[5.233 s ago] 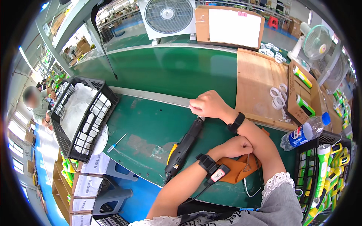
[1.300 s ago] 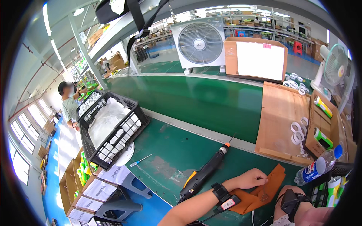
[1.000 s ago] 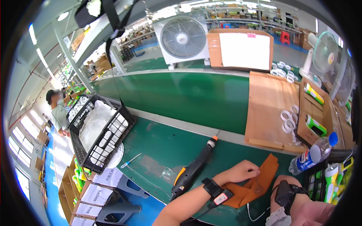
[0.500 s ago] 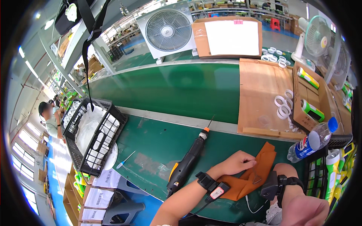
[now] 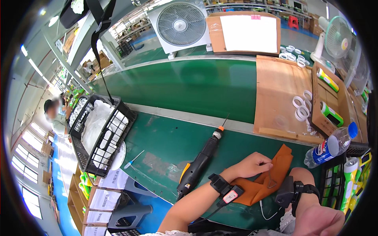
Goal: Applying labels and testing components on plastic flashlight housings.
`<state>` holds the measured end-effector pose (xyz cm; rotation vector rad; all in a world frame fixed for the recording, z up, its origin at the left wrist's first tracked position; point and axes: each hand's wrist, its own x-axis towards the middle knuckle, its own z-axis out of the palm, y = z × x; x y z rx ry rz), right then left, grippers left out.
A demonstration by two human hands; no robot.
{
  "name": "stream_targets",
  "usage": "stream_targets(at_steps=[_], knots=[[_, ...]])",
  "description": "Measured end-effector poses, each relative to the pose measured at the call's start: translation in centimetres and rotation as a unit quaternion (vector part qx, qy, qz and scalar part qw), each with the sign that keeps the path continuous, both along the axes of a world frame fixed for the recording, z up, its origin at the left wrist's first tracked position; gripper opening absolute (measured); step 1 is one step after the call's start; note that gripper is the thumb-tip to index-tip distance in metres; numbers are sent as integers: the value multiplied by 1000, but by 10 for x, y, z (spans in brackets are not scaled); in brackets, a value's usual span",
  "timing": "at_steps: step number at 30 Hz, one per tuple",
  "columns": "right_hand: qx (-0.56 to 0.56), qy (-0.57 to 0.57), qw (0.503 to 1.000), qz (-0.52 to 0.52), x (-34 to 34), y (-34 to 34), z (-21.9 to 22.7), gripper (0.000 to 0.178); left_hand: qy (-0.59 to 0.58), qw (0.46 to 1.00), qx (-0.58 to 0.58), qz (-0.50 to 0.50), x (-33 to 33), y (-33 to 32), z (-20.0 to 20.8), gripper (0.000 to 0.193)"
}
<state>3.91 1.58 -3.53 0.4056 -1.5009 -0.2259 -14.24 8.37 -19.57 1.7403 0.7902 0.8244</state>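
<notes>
Electric screwdriver [image 5: 199, 165]: plastic housing, low sheen; its slim bit [image 5: 226, 119]: metal; orange-brown sheet [image 5: 281, 163]: matt, creased, cloth or leather, cannot tell which; green tabletop [image 5: 147, 133]: smooth, dull, scuffed to rough-looking worn patches; conveyor belt [image 5: 177, 86]: smooth, glossy, with soft reflections; rail [image 5: 189, 118] along it: dull metal; flat board [image 5: 279, 90]: wood, matt, grain visible; drinks bottle [image 5: 332, 145]: clear plastic, glossy; black crate [image 5: 80, 155]: rigid plastic; carton [image 5: 215, 33]: cardboard; paper sheet [image 5: 251, 34] on its face: smooth.
</notes>
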Motion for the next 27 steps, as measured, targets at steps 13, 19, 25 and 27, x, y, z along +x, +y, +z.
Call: stream_targets(at_steps=[13, 19, 25, 27], knots=[[-24, -10, 1000, 4, -1, -7, 1, 26, -12, 1000, 12, -15, 6, 2, 1, 34], [-35, -10, 999, 13, -4, -1, -3, 25, -3, 1000, -1, 7, -5, -3, 1, 33], [15, -19, 999, -39, -11, -2, 16, 28, -36, 999, 13, -37, 17, 4, 7, 31], [130, 180, 975, -26, -41, 24, 22, 32, -26, 1000, 7, -15, 8, 1, 3, 31]])
